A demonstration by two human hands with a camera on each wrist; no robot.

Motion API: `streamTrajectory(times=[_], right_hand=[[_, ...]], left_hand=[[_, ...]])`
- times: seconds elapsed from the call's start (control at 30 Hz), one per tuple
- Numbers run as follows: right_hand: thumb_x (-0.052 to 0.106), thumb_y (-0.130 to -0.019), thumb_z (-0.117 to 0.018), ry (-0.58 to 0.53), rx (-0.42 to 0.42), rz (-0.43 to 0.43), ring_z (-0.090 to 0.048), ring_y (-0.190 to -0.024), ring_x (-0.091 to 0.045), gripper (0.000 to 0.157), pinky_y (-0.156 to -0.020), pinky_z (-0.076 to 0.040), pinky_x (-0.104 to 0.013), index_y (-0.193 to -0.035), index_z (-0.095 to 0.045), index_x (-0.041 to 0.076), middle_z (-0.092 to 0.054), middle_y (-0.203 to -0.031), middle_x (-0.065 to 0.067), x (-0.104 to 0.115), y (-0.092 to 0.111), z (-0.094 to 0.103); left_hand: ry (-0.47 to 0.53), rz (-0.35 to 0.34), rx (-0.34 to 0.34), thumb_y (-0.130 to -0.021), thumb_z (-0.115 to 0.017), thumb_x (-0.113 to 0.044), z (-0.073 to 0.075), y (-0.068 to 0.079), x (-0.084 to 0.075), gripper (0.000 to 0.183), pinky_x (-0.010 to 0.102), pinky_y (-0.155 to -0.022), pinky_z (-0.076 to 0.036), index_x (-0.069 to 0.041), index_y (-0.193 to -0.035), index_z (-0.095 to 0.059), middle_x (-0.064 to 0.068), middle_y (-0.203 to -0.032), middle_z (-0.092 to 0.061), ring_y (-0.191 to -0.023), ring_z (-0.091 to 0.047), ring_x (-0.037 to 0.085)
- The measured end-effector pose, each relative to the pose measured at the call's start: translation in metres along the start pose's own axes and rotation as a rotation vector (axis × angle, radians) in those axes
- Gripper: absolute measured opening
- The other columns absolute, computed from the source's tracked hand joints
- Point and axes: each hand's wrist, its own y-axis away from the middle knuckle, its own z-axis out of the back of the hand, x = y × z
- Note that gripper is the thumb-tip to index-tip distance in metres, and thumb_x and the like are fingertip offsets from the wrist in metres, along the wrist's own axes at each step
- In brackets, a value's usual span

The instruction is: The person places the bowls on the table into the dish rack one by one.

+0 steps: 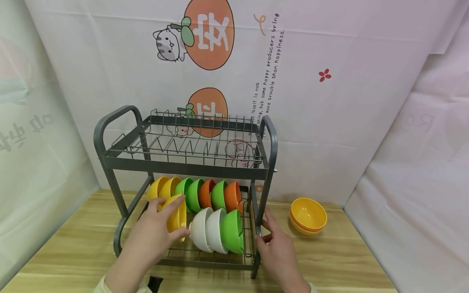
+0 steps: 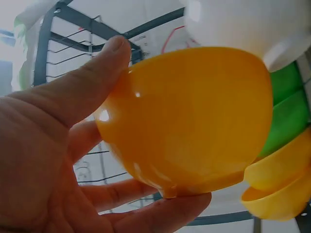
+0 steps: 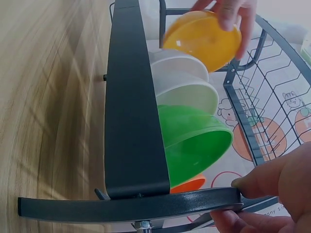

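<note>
My left hand (image 1: 152, 228) holds a yellow bowl (image 2: 189, 121) by its rim and base, thumb on one side and fingers on the other. The bowl is tilted on its side over the lower shelf of the dark grey dish rack (image 1: 205, 265), left of two white bowls (image 1: 200, 230) and a green bowl (image 1: 231, 232) in the front row. Behind them stands a back row of yellow, green and orange bowls (image 1: 232, 196). At the rack's right side, my right hand (image 1: 279, 254) pinches the metal frame between thumb and fingers, as the right wrist view shows.
Stacked yellow bowls (image 1: 309, 215) stand on the wooden table (image 1: 340, 252) to the right of the rack. The wire upper shelf (image 1: 198, 148) hangs over the bowls. A printed white cloth (image 1: 329, 122) hangs behind. A small black object (image 1: 155, 283) lies near the front edge.
</note>
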Motion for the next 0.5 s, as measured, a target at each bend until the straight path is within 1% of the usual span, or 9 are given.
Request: streamTrajectory(times=[0.17,0.27,0.37,0.5], right_hand=[[0.006,-0.091,-0.070,0.003,0.006,-0.007,-0.061,-0.073,-0.009,0.082,-0.056,-0.051,-0.027,-0.159,-0.029,0.025,-0.061,-0.134,-0.011,0.001,0.000,0.001],[0.006,-0.091,-0.070,0.002,0.008,-0.004,-0.061,-0.073,-0.009,0.083,-0.056,-0.051,-0.027,-0.159,-0.028,0.026,-0.061,-0.135,-0.011,0.001,0.001,0.001],[0.005,-0.091,-0.070,0.001,0.009,-0.001,-0.060,-0.073,-0.010,0.083,-0.056,-0.051,-0.027,-0.159,-0.028,0.027,-0.061,-0.135,-0.012,0.002,0.001,0.001],[0.004,-0.091,-0.070,-0.003,0.009,-0.003,-0.060,-0.073,-0.010,0.083,-0.056,-0.051,-0.027,-0.159,-0.027,0.027,-0.061,-0.134,-0.013,0.002,0.001,0.000]], left_hand=[[-0.025,-0.048,0.016,-0.077,-0.086,-0.041,-0.018,-0.004,0.008,0.079,0.055,-0.079,-0.054,-0.023,-0.146,-0.053,0.027,-0.135,-0.046,-0.099,-0.061,0.040],[-0.019,-0.060,0.021,-0.075,-0.087,-0.039,-0.027,-0.005,0.011,0.079,0.054,-0.077,-0.054,-0.023,-0.145,-0.055,0.026,-0.134,-0.048,-0.097,-0.061,0.039],[-0.007,-0.074,0.026,-0.073,-0.089,-0.038,-0.033,-0.006,0.012,0.079,0.050,-0.073,-0.055,-0.022,-0.143,-0.057,0.024,-0.130,-0.050,-0.092,-0.061,0.035],[-0.004,-0.096,0.028,-0.072,-0.089,-0.038,-0.039,-0.006,0.013,0.078,0.047,-0.071,-0.055,-0.020,-0.141,-0.059,0.023,-0.126,-0.051,-0.087,-0.060,0.032]])
